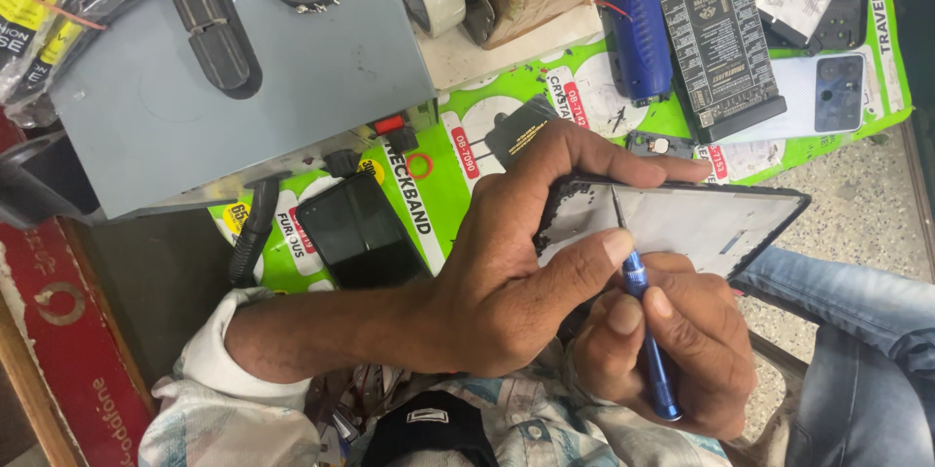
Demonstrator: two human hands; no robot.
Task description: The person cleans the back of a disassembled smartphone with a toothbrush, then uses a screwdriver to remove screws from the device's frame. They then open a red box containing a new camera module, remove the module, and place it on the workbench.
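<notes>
cluttered across the background is a counter (877, 185) with a green printed mat, seen from above. the left hand (516, 272) is wrapped around the near end of an opened phone frame (701, 219), thumb laid over its lower edge. the right hand (672, 340) is closed in a narrow pinch on a blue screwdriver (648, 331), just below the frame. the driver's thin tip (617, 204) is set on the frame's left end, between the left thumb and forefinger. the frame's long axis runs away to the right, the driver's nearly upright across it. further out, a black phone (358, 231), a grey machine (243, 68) and a blue battery (638, 29) are seen.
</notes>
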